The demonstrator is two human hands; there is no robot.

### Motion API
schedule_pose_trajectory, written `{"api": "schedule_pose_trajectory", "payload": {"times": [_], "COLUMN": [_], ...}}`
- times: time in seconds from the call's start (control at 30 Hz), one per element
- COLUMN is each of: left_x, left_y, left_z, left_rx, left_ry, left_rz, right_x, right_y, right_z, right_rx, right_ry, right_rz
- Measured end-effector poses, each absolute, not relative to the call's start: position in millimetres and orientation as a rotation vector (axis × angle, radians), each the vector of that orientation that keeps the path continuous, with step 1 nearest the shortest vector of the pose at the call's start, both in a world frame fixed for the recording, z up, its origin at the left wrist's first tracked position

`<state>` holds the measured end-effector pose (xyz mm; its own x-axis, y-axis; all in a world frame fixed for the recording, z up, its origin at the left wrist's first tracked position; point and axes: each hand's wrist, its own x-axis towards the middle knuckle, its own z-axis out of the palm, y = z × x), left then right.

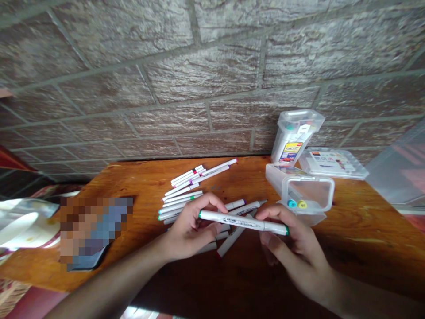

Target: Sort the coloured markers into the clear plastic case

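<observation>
A white marker with green ends (244, 222) is held level above the table between my two hands. My left hand (191, 228) grips it toward its left end, thumb below and fingers behind. Near the right end, my right hand (292, 241) pinches it between thumb and fingers. Behind and beneath my hands lie several loose white markers (186, 188) with coloured ends, some partly hidden by my fingers. To the right, an open clear plastic case (327, 195) lies on its side with a blue-ended and a yellow-ended marker (302, 204) inside.
A closed clear marker case (288, 141) stands upright by the brick wall (229, 79). Next to it lies a flat clear box (335, 163). On the left of the wooden table (133, 177) is a phone-like dark object (89, 261), mostly blurred out, beside a white patterned item (29, 228).
</observation>
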<state>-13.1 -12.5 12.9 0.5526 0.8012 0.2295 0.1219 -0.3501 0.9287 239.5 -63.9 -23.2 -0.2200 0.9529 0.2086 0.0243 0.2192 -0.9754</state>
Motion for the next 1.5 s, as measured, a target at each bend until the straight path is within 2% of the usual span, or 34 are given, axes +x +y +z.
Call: {"api": "schedule_pose_trajectory", "payload": {"times": [1.5], "left_x": [-15.7], "left_y": [-13.1], "left_z": [-2.1], "left_rx": [1.642], "left_ry": [0.837], "left_rz": [0.878], "right_x": [235.0], "right_y": [-62.7], "right_z": [-21.7], "right_rx": [-0.939], "right_ry": [-1.379], "right_rz": [1.274]}}
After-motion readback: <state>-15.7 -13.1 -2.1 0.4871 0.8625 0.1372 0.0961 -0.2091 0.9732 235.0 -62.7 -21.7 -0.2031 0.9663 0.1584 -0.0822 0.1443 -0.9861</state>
